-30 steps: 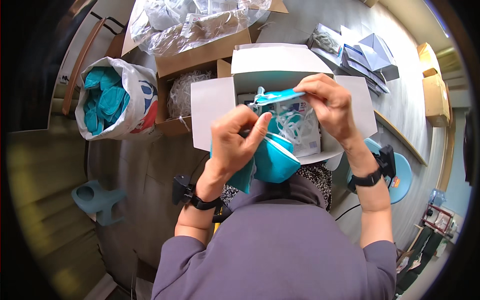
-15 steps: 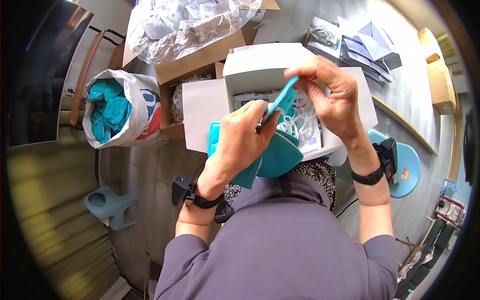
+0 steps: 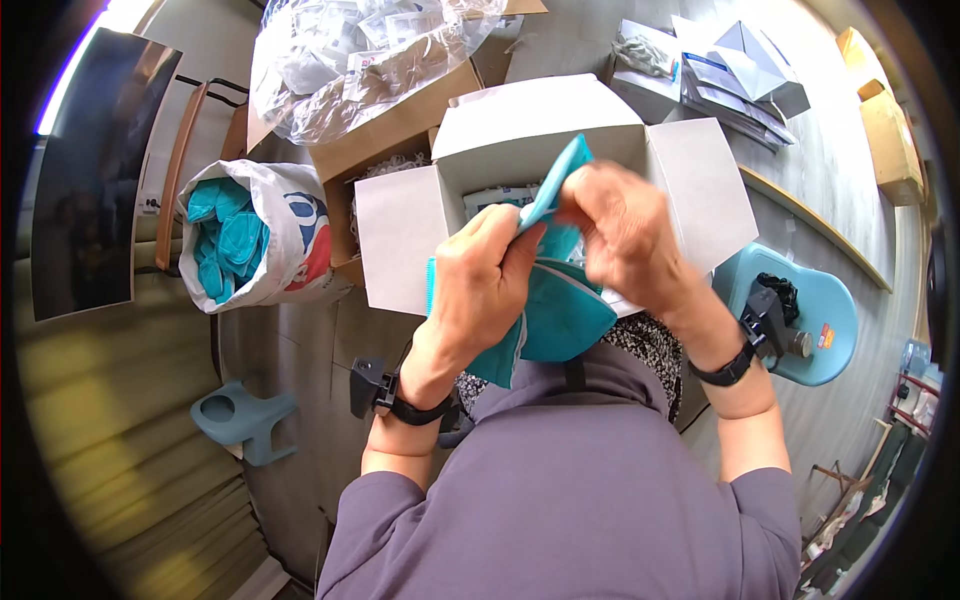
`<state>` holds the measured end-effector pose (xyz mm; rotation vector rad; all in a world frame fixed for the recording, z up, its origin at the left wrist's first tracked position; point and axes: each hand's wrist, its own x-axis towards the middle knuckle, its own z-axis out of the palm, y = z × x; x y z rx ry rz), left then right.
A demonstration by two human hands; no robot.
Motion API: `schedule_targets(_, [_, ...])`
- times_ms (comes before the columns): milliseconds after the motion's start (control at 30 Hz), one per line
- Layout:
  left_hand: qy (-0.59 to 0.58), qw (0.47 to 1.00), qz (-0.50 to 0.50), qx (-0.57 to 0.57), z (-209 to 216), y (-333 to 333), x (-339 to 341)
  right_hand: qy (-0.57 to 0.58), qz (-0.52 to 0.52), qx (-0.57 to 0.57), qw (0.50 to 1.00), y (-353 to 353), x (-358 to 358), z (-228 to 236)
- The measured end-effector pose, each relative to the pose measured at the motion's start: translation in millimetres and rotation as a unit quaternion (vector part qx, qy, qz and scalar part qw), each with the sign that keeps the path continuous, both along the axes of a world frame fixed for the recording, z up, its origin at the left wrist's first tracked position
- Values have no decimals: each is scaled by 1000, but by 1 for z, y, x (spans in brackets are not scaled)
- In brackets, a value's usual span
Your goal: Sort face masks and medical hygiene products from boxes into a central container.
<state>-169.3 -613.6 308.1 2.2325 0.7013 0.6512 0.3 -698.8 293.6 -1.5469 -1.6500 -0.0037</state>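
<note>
Several teal folded face masks [image 3: 565, 320] hang below my left hand [image 3: 485, 275], which is closed around them over the white box [image 3: 540, 115]. One teal face mask [image 3: 568, 170] stands up from its fingers, its tip pointing away from me. Beside that mask's right edge is my right hand [image 3: 630, 235], fingers curled and blurred by motion. What its fingertips hold, if anything, is hidden. White packets [image 3: 490, 198] show inside the box, mostly covered by my hands and the masks.
To the left stands a white bag [image 3: 300, 235] full of teal masks. Behind it, a brown carton [image 3: 400, 125] bears clear plastic wrapping [image 3: 340, 90]. A blue stool [image 3: 830, 300] is at the right, a grey-blue stool [image 3: 245, 420] at the lower left. Papers [image 3: 735, 105] lie far right.
My right hand has come down from the upright mask's tip to its side, its fingers curling in. My left hand keeps its hold. The whole view has shifted slightly.
</note>
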Motion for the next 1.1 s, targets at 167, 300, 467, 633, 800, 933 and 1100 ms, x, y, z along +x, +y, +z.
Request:
schedule_targets(167, [-3, 997, -38, 63, 14, -8, -13, -10, -76, -7, 997, -2, 28, -7])
schedule_targets(300, [20, 996, -42, 81, 41, -2, -47, 82, -133, -26, 987, -13, 70, -9])
schedule_targets(467, [37, 990, -80, 111, 30, -1, -31, 105, 46, -37, 993, 2, 51, 14])
schedule_targets(633, [59, 992, -47, 104, 24, 0, -29, 452, 137, -271, 839, -6, 35, 19])
schedule_targets(800, [17, 980, -96, 173, 13, 4, -26, 468, 163, -318, 808, -9, 14, 14])
schedule_targets(933, [49, 981, -100, 159, 12, -3, -23, 486, 154, -287, 811, -10, 6, 13])
schedule_targets(1100, [50, 982, -92, 158, 6, -14, -12, 553, 126, -230, 791, -8, -4, 9])
